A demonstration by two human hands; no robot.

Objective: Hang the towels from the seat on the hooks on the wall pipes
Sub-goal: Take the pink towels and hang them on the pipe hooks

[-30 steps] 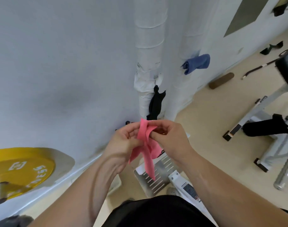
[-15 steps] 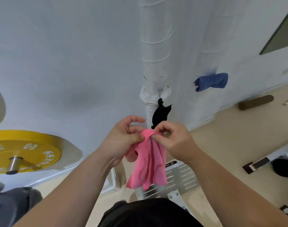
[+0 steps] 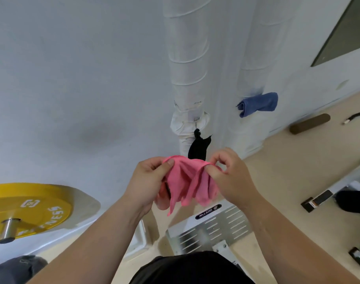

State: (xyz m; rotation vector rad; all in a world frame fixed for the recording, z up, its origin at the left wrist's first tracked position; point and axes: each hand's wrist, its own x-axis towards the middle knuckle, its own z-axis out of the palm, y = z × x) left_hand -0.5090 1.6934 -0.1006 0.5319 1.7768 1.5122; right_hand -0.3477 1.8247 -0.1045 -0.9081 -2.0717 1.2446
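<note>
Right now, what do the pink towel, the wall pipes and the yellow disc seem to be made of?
Pink towel: soft matte cloth, maybe microfibre; it drapes in limp folds. Wall pipes: wrapped in white matte tape or fabric, overlapping edges show; core hidden. Yellow disc: likely rubber-coated, slight sheen, white lettering, shiny metal bar through its centre.

Bright, diffuse light fills the frame, leaving the white wall [image 3: 72, 68] pale blue-grey with one soft dark patch at centre left. Shadows are faint. Wide-angle distortion fans the wrapped pipes [image 3: 187, 58] outward and tilts the floor [image 3: 287, 171] at right. The slotted metal plate [image 3: 211, 232] at lower centre looks smeared.
</note>
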